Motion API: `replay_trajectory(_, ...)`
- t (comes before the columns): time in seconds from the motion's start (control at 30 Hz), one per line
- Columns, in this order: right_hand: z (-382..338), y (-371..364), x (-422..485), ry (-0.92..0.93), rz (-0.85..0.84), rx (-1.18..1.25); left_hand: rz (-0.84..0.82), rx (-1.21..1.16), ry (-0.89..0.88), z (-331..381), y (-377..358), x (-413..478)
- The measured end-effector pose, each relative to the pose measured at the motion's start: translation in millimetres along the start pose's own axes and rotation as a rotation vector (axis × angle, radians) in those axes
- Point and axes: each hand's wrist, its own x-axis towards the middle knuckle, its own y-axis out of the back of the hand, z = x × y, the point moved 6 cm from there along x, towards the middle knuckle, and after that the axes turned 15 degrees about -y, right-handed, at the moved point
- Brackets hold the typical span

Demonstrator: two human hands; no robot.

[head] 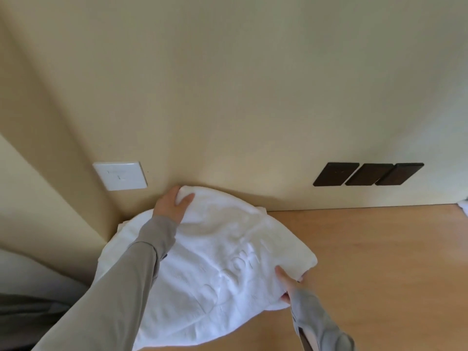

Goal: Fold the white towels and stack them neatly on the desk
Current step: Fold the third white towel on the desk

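left hand: fingers curled round towel far corner | right hand: pinching towel edge

Raised woven lettering on white towel, running from 7 toward 1 o'clock across its middle; too faint to read.

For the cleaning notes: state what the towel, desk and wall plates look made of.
Towel: white cotton, probably terry; matte, soft creases, raised lettering. Desk: light wood or laminate, smooth, faint grain; undecidable. White wall plate: likely plastic, slight sheen. Three dark plates: dark brown, material unclear.
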Motion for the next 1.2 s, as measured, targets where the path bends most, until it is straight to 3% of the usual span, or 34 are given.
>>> replay_trajectory(0.33, -14.8, 5.6, -35.7, 0.022, -0.018, -0.08, 0.216, -0.25, -0.141, 60.1, 34.9, -27.1)
replay_trajectory(0.67, -50.6, 81.4, -99.3, 0.332, -0.099, -0.04, 0.309, -0.417, -0.398, 157.5, 90.5, -94.7)
replay_trajectory(0.83, -82.9, 152.5, -139.1, 0.482, -0.076, 0.024, 0.257, -0.489, -0.529, 232.3, 88.3, -109.6)
replay_trajectory(0.97, -106.3, 225.5, -162.2, 0.616, 0.003, 0.027, 0.174, -0.52, -0.595, 295.2, 53.1, -112.6)
replay_trajectory(1.2, -146.4, 375.8, -146.3, 0.755, 0.358, -0.131, 0.017, -0.493, -0.681, 411.9, -73.9, -112.9)
